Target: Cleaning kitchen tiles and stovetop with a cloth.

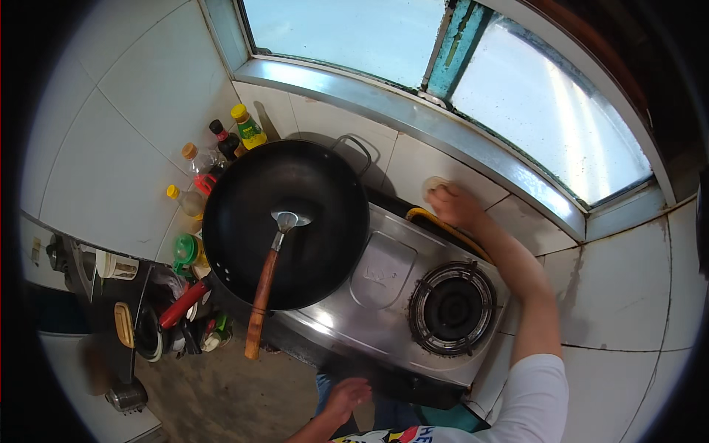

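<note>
My right hand (455, 206) reaches over the stove and presses a pale cloth or pad (435, 185) against the white wall tiles (421, 163). Most of that pad is hidden under my fingers. Low at the stove's front edge, close to my body, my left hand (350, 396) holds nothing, its fingers loosely bent. Between my arms lies the stainless steel gas stove (338, 326) with a bare burner (454, 308) on the right. On its left side sits a large black wok (238, 221). A spatula with a wooden handle (262, 304) rests in the wok.
A yellow hose (443, 222) runs behind the stove. Sauce bottles (247, 127) line the wall left of the wok. The wok's red handle (184, 303) juts out over a cluttered shelf (141, 277). A metal window sill (410, 124) spans the wall above.
</note>
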`<state>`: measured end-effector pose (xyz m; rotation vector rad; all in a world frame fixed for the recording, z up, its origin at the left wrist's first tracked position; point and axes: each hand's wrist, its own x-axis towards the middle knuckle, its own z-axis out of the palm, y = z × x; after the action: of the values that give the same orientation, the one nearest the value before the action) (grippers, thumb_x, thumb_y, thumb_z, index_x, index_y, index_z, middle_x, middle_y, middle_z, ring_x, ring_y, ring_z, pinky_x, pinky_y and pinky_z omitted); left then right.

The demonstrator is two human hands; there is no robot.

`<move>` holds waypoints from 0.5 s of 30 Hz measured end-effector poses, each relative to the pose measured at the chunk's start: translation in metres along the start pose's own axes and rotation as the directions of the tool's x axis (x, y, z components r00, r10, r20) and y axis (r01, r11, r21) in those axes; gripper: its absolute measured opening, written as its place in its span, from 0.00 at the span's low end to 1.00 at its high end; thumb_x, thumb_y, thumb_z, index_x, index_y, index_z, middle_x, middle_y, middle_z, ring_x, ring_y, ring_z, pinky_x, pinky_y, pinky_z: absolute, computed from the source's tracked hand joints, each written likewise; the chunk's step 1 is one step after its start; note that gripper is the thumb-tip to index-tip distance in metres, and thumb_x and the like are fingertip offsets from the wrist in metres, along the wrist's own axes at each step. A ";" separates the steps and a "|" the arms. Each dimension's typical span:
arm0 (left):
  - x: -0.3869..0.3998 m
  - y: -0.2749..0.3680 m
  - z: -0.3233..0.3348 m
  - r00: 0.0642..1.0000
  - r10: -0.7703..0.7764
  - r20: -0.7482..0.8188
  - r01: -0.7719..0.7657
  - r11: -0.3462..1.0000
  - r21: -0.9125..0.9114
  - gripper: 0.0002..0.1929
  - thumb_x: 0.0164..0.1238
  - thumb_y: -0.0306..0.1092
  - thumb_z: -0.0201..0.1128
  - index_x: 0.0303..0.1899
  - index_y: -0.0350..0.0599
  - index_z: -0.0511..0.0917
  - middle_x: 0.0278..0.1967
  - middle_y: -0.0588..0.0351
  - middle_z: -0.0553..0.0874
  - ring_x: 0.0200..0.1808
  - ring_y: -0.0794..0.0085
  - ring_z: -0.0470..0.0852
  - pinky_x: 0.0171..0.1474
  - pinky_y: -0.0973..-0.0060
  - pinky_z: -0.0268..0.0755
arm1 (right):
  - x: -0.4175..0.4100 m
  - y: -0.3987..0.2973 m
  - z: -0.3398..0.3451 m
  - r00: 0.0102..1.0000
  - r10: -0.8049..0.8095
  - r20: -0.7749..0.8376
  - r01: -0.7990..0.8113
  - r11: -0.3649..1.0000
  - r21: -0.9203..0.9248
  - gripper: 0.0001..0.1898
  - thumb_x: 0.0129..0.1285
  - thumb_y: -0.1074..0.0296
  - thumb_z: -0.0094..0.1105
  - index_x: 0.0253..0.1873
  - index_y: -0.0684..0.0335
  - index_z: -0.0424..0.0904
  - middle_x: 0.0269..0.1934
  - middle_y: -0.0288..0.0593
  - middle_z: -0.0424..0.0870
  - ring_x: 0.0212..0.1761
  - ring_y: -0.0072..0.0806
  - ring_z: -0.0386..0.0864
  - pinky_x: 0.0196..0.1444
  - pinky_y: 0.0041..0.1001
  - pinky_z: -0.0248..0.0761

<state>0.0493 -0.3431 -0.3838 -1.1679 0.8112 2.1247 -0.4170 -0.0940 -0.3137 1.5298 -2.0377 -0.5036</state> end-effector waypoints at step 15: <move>-0.004 0.007 -0.013 1.000 -0.008 -0.014 0.008 1.000 -0.003 0.11 0.70 0.27 0.55 0.50 0.36 0.78 0.42 0.45 0.85 0.45 0.61 0.85 0.52 0.67 0.78 | -0.030 0.009 -0.020 0.992 0.063 0.112 -0.048 0.990 -0.132 0.09 0.49 0.63 0.56 0.32 0.56 0.84 0.41 0.30 0.74 0.50 0.25 0.71 0.48 0.26 0.65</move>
<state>0.0530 -0.3575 -0.3841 -1.1864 0.8090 2.1144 -0.4049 -0.0623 -0.2987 1.3925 -2.0854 -0.7027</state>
